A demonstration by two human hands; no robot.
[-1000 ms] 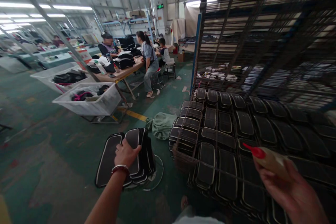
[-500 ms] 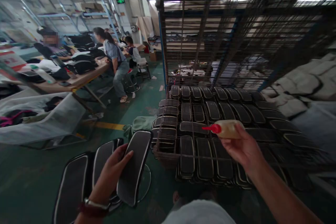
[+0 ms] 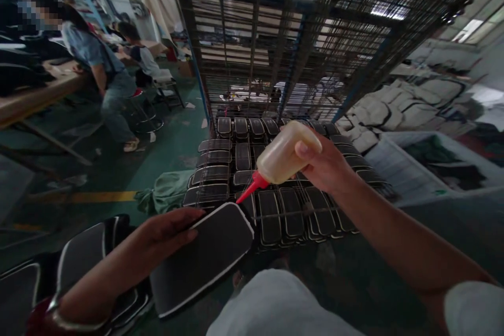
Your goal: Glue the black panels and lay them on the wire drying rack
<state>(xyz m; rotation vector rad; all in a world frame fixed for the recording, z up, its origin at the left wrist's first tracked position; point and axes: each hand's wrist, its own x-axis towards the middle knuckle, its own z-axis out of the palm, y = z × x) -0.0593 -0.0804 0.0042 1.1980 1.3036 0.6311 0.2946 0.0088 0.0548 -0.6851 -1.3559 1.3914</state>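
Observation:
A dark padded panel (image 3: 208,257) with rounded corners and a pale line along its edge is tilted in front of me. My left hand (image 3: 169,236) grips its upper left edge between thumb and fingers. In my right hand (image 3: 321,160) is a cloudy squeeze bottle (image 3: 285,155) with a red nozzle, held tipped downward. The nozzle's tip is at the panel's far edge, close to or touching it; I cannot tell which. Similar panels (image 3: 81,252) lie in stacks at the lower left, partly behind my left forearm.
Rows of stacked panels (image 3: 271,218) lie on a low wire rack, with a tall wire mesh frame (image 3: 255,37) above them. A green cloth bundle (image 3: 165,191) is on the floor. White bins (image 3: 381,155) stand at right. Two people (image 3: 106,68) sit by a table at left.
The bottle has come left and tipped nozzle-down onto the panel's edge. The panel has turned flatter and moved toward the middle. My view has swung to the right.

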